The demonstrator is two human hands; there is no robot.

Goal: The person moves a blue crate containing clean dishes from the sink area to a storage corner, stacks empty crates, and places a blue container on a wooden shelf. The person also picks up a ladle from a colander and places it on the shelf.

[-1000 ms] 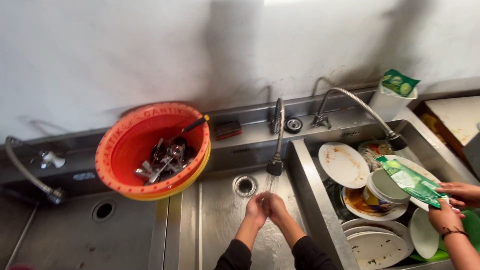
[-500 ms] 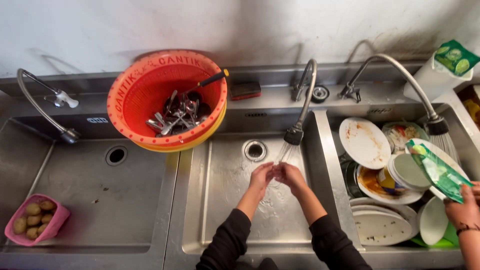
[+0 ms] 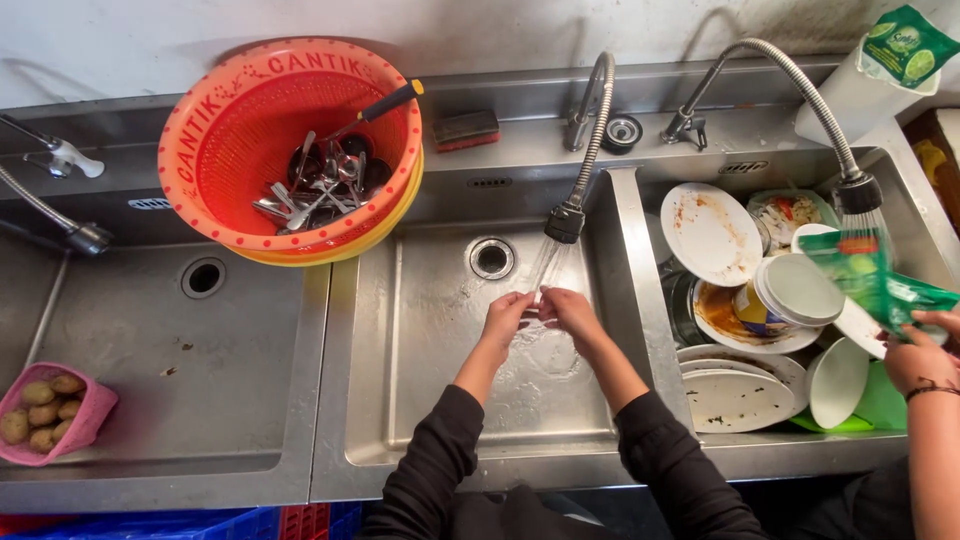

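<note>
While water runs from the flexible steel middle faucet (image 3: 566, 222), the scene reads as follows.

Left hand: the left hand (image 3: 505, 316) is under the stream in the middle steel sink basin (image 3: 420, 400), fingers loosely curled and touching the right hand, holding nothing.
Right hand: the right hand (image 3: 572, 309) meets it fingertip to fingertip just below the spout, its grip also empty.
Sleeves: both forearms wear black sleeves (image 3: 432, 465).
Drain: the round drain (image 3: 491, 258) lies just beyond the hands, beside the faucet head.
Left of the basin: a round orange plastic colander (image 3: 210, 150) sits over the divider, nested in a yellow one and filled with metal cutlery (image 3: 318, 190).
Left basin: a small pink basket of brown potatoes (image 3: 52, 412) rests at its near left corner.
Back ledge: a dark sponge with a red base (image 3: 465, 129) lies behind the middle basin.
Right basin: dirty white plates and bowls (image 3: 712, 232) are piled here under a second running hose faucet (image 3: 858, 192).
Another person: a co-worker's hand (image 3: 918, 357) at the right edge grips a green plastic refill pouch (image 3: 868, 277) over the dishes.
</note>
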